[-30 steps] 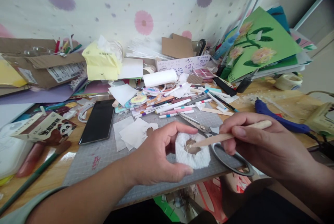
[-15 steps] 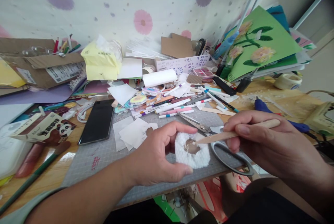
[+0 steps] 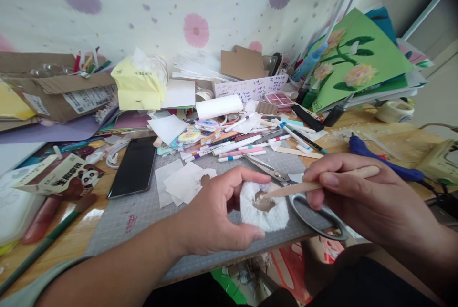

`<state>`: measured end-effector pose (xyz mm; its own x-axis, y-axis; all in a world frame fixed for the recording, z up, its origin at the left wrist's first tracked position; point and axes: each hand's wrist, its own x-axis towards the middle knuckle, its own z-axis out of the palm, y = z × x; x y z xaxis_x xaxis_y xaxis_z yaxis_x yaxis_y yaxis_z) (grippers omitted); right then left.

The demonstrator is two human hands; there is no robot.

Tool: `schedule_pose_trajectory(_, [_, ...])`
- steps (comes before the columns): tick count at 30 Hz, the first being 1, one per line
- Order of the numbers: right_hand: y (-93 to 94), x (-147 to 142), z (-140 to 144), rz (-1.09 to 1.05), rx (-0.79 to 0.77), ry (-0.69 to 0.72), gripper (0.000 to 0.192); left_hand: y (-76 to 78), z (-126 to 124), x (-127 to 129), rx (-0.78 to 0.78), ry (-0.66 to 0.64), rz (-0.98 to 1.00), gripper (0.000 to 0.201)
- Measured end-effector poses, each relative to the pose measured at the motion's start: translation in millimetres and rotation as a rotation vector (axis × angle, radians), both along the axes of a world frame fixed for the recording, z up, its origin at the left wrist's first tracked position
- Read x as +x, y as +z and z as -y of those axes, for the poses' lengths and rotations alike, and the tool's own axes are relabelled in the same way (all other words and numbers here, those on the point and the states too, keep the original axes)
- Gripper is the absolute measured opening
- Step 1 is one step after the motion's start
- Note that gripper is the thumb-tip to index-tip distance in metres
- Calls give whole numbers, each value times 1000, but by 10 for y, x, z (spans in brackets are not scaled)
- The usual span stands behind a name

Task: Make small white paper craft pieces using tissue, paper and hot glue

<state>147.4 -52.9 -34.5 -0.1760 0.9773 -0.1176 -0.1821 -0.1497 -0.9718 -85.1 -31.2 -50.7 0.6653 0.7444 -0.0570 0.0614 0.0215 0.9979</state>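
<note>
My left hand grips a white, fluffy ring-shaped piece by its left side, thumb below and index finger above. Its centre is a brownish hollow with ragged edges. Pinched in my right hand is a pointed wooden stick, its tip at the upper part of that hollow. Behind and below the stick lie metal scissors on the grey cutting mat. White paper scraps rest on the mat left of my left hand.
Several markers are heaped behind the mat. A black phone and a panda-printed box lie left, near a green-handled brush. A blue glue gun is at right. The table's front edge runs below my hands.
My right hand has shifted slightly left, and the stick's tip has moved a little further into the hollow. My left hand and the white ring have hardly moved.
</note>
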Motion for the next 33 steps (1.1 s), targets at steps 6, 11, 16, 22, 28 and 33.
schedule_pose_trajectory(6, [-38,2,-12,104,66,9,13,-8,5,2,-25,2,20,57])
schedule_pose_trajectory(11, [-4,38,22,46,3,-28,11,-1,2,5,-15,1,15,58])
schedule_pose_trajectory(16, [-15,38,51,78,26,-14,13,3,11,11,-20,29,18,58])
schedule_pose_trajectory(22, [-62,-10,25,114,26,25,16,-13,6,10,-31,45,13,57])
schedule_pose_trajectory(28, [-37,-61,28,39,-20,22,15,-1,10,10,-44,43,27,57])
schedule_pose_trajectory(33, [-2,-74,20,-82,-20,-2,13,8,16,9,-30,59,26,58])
